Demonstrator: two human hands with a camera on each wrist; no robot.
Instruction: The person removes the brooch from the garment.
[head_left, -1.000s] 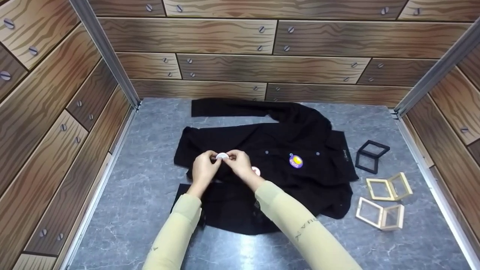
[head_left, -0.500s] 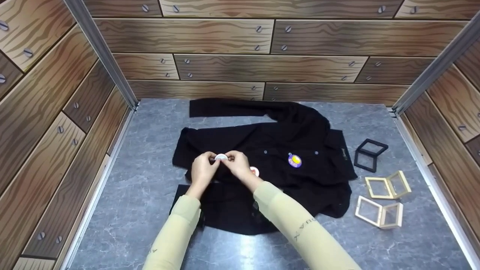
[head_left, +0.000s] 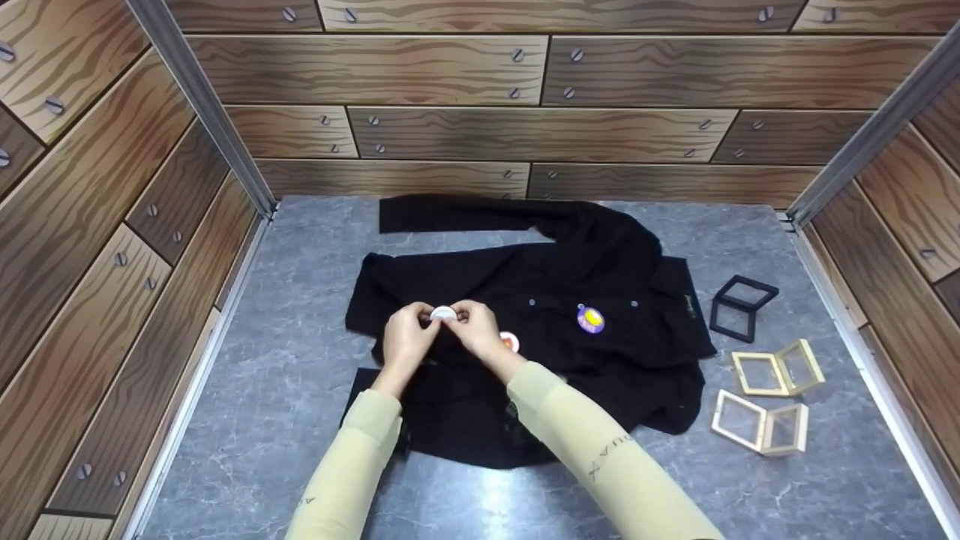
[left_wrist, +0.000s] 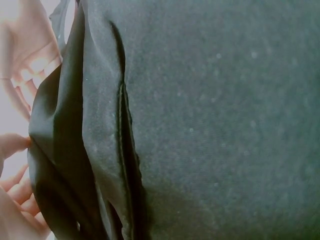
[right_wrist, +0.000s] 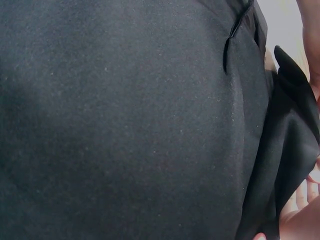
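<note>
A black shirt [head_left: 480, 277] lies spread out, its collar to the right. Over its left part, my left hand [head_left: 406, 339] and right hand [head_left: 477, 328] meet at a small white-rimmed button badge [head_left: 443, 313]. Each pinches one side of it between thumb and fingers. Both wrist views show black cloth [left_wrist: 65, 125] bunched up in folds by the hands. A second white-rimmed badge [head_left: 509, 342] with a red middle sits on the shirt, partly behind my right wrist. Farther right on the shirt is a purple and yellow badge [head_left: 591, 320].
Right of the shirt stand three hinged frames, unfolded: a black frame [head_left: 733, 316], a yellowish frame [head_left: 760, 375] and a pale wooden frame [head_left: 739, 420]. Wood-patterned walls [head_left: 450, 71] enclose the grey marbled surface [head_left: 300, 300] at the back and both sides.
Both hands keep their pinch on the badge at almost the same spot. The head view has shifted slightly.
</note>
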